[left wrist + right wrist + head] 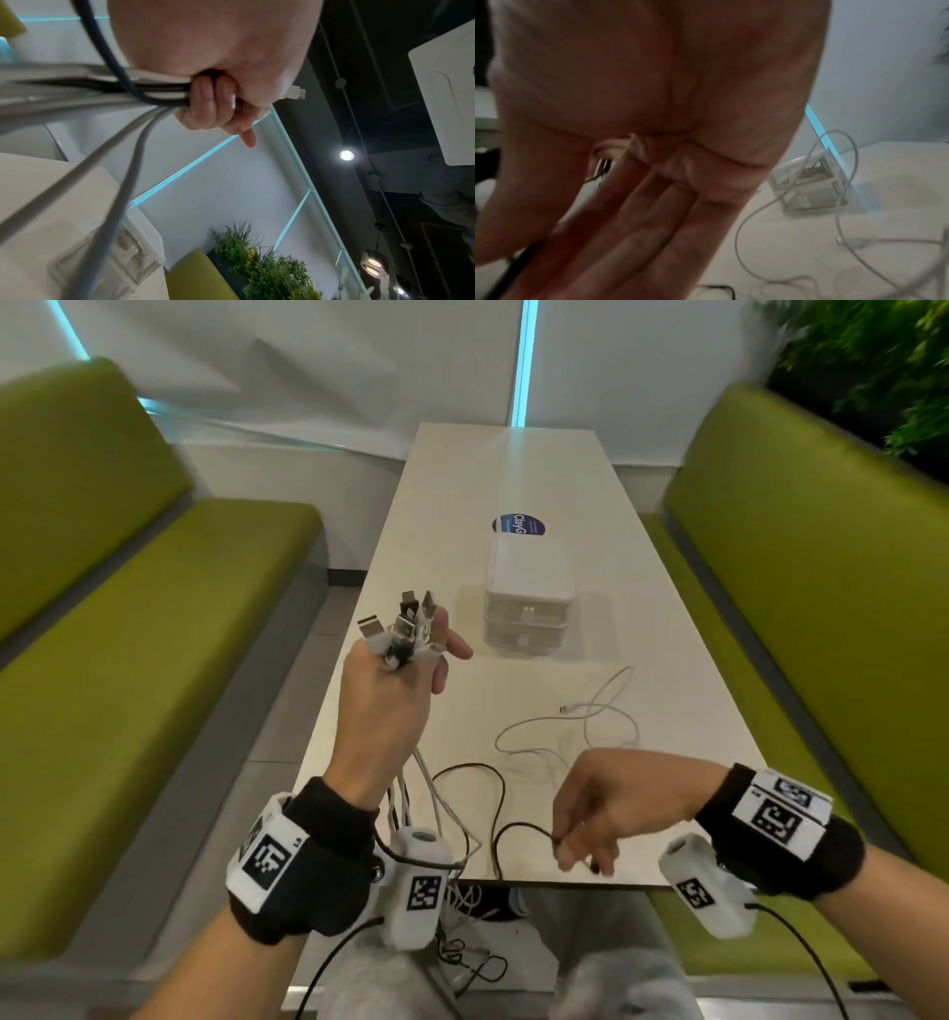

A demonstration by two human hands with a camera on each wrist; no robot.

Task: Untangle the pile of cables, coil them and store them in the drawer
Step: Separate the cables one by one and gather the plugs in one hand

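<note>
The bundle of cables (405, 629) is standing up out of the left hand (382, 706), raised above the near left part of the table (452, 516), with its cluster of white and dark plug ends fanning upward level with the front of the drawer unit (529, 603) and to that unit's left. The left hand is gripping this bundle: in the left wrist view the fingers (205, 101) are curling tightly round several grey and dark cords, one white plug poking out past the thumb side, while in the head view the index finger is sticking out loosely toward the drawer unit. The cords are trailing down from the fist, past the wrist and over the table's near edge, where more loops are hanging in a tangle below it. A black cable (506, 834) is looping on the table nearer than the drawer unit, and the right hand (616, 803) is pinching its end between thumb and fingertips just above the near edge, its other fingers bending loosely downward. A white cable (575, 716) is lying loose in open curves between the drawer unit and the right hand, touching neither hand. The drawer unit, small, white and translucent with two stacked drawers, both closed, is sitting mid-table, just in front of a round blue sticker (518, 526). Green benches (154, 618) are flanking the table on both sides of the drawer unit.
</note>
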